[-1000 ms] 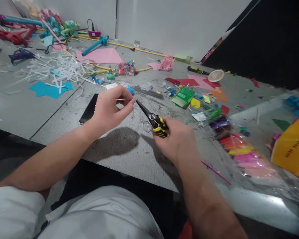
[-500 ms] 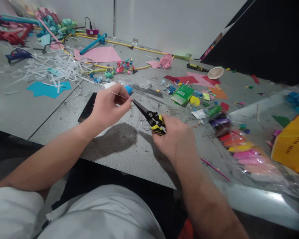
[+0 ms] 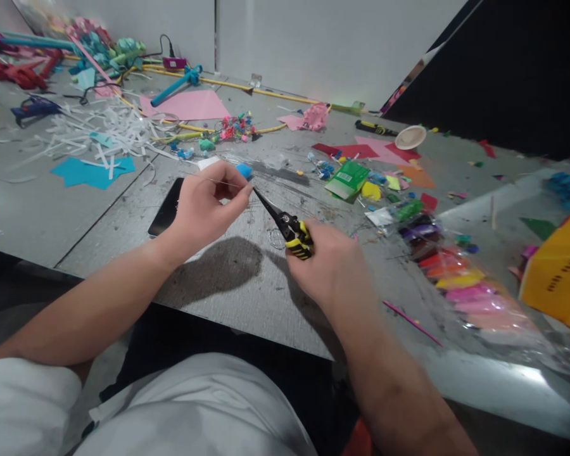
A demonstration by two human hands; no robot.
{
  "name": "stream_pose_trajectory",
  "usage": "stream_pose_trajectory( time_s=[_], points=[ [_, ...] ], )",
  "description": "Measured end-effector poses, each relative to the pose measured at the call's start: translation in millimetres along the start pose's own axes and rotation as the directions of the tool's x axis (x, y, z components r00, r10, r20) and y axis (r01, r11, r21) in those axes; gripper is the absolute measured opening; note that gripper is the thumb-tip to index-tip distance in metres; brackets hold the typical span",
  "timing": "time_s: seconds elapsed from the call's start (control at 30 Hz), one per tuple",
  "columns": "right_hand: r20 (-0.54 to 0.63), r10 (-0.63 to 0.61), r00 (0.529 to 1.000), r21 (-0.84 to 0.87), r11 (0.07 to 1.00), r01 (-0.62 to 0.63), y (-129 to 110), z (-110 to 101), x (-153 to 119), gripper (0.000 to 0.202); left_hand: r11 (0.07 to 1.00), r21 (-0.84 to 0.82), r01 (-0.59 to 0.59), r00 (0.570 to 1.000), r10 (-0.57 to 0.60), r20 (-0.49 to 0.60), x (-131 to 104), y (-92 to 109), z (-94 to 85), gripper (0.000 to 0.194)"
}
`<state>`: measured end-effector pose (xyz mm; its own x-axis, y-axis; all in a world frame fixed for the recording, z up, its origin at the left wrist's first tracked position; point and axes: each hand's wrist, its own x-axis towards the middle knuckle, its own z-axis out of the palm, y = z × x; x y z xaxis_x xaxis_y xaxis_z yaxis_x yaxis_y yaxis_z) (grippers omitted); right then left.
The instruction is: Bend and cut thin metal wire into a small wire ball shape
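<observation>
Wire (image 3: 227,183) has tilted, seemingly pinched by left fingers (image 3: 237,204); right fingers (image 3: 298,266) grip pliers (image 3: 285,218) inside table's front edge (image 3: 242,327).

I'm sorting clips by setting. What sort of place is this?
Probably a craft workspace: the table holds a heap of white strips and a cut blue sheet, and pliers are in the right hand's grip.

Grey table (image 3: 118,221); pale wall (image 3: 313,50) behind; black panel (image 3: 527,69).
</observation>
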<state>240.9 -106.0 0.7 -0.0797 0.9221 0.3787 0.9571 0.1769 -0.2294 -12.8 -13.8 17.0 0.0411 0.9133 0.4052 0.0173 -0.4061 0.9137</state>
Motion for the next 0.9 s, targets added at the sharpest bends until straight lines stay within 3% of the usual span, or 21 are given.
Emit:
stream_pose_trajectory(
  time_s=[0.37,0.53,0.67,0.73,0.8,0.9],
  points=[
    [0.050,0.047,0.998,0.124,0.991,-0.052,-8,-9,7,0.030,0.996,0.006,-0.086,0.996,0.086,0.003,0,-5,-0.5,0.045],
    [0.020,0.071,0.997,0.194,0.978,-0.073,-15,-8,6,0.022,0.993,-0.017,-0.118,0.993,0.118,-0.001,-3,-6,1.7,0.045],
    [0.006,0.113,0.994,0.278,0.954,-0.110,-22,-4,6,0.020,0.964,-0.011,-0.266,0.964,0.266,0.012,-6,-11,-2.4,0.036],
    [0.028,0.135,0.990,0.321,0.937,-0.137,-24,-3,7,0.022,0.923,0.088,-0.375,0.927,0.373,0.040,-4,-17,-4.8,0.032],
    [0.062,0.157,0.986,0.366,0.915,-0.168,-26,-4,8,0.021,0.838,0.195,-0.510,0.859,0.509,0.058,1,-25,-5.1,0.033],
    [0.120,0.183,0.976,0.447,0.868,-0.218,-28,-5,10,0.024,0.636,0.241,-0.733,0.658,0.752,0.017,10,-36,-2.1,0.030]
  ],
)
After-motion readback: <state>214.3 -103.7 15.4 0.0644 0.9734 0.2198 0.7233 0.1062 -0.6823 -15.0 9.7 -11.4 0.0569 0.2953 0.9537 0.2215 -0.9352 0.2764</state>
